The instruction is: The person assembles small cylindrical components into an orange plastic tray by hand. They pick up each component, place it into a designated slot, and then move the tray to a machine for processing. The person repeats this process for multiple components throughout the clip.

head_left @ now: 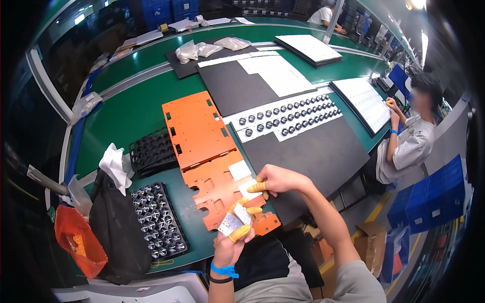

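My left hand (233, 237), with yellow finger cots and a blue wristband, holds a small stack of white square boards (233, 220) just above the near end of an orange jig plate (214, 187). My right hand (275, 181), also in yellow finger cots, presses a white square board (249, 188) down onto that orange plate. Another white board (239, 170) lies in a pocket of the plate just beyond. A larger orange plate (194, 126) lies behind it.
A black tray of round lenses (157, 219) sits left, with an empty black tray (151, 151) and a black bag (116, 227) nearby. Black mats (313, 156) hold white strips with lenses (288, 116). A seated person (409, 136) works at right by blue crates (434, 197).
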